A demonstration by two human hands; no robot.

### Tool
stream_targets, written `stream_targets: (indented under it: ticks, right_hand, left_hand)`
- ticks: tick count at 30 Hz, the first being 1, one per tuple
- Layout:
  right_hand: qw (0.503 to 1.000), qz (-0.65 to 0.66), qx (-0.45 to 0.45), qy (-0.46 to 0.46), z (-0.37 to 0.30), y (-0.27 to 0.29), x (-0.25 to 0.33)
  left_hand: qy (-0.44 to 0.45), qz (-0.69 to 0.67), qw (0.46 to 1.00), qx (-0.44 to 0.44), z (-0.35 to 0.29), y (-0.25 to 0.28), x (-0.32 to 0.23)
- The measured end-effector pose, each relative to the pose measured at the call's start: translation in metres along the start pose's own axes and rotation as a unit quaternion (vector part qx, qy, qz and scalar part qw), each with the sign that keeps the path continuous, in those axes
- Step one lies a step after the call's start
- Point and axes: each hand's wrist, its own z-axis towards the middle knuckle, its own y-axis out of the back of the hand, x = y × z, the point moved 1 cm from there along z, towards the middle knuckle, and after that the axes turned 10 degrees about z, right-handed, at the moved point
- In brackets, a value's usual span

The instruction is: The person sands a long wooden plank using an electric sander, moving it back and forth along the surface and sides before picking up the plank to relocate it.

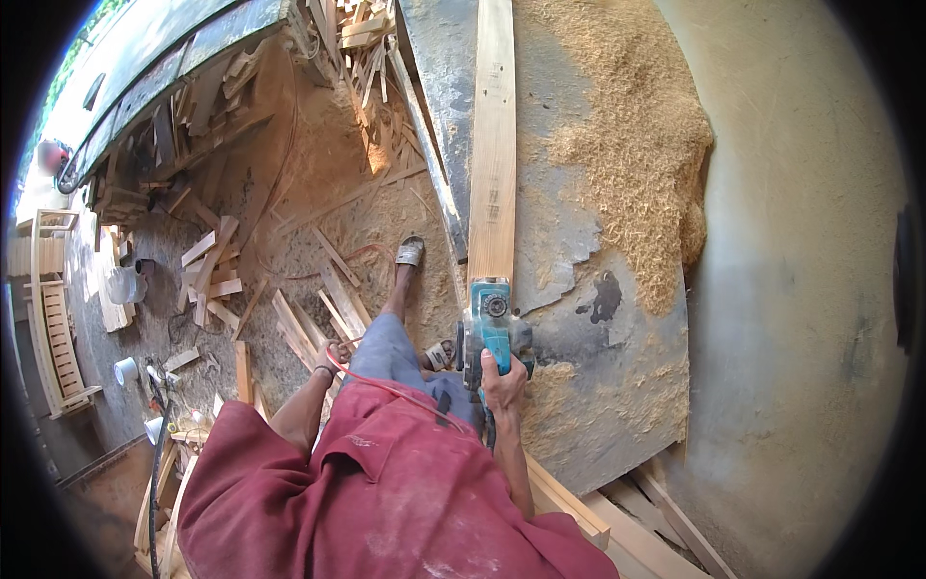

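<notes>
on worktop (627, 415) beside heaped shavings (617, 145): clasping planer (490, 328) in right hand (504, 384), at visible near end of board (494, 145). with left hand (336, 354) by cord (386, 388), cannot tell grip. judged well under way; cannot tell passes remaining.

The power planer (496, 307) is teal with grey and black parts. The plank (494, 145) is pale yellow, streaked with tan grain and small dark marks. The grey bench (656, 362) is mottled with golden shavings (627, 145) and a black blotch (606, 297). The shirt (405, 502) is maroon, dusted whitish; the trousers (386, 352) are faded blue, the cord (386, 388) orange-red.
</notes>
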Motion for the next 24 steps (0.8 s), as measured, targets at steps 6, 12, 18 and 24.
stream_targets:
  ticks: [6, 12, 18, 24]
  right_hand:
    - [1.000, 0.019, 0.002, 0.008, 0.021, 0.001, -0.006]
    - [0.999, 0.032, -0.007, 0.016, 0.035, 0.000, -0.002]
    - [1.000, 0.018, 0.011, 0.003, 0.054, 0.000, 0.024]
    - [1.000, 0.018, 0.014, 0.010, 0.084, -0.009, 0.042]
  left_hand:
    - [0.048, 0.007, 0.999, -0.011, -0.013, -0.011, 0.002]
    - [0.023, 0.049, 0.999, 0.004, -0.009, -0.026, -0.020]
    - [0.013, 0.043, 0.999, 0.005, -0.006, -0.032, -0.030]
    - [-0.039, 0.051, 0.998, -0.020, 0.008, -0.031, -0.007]
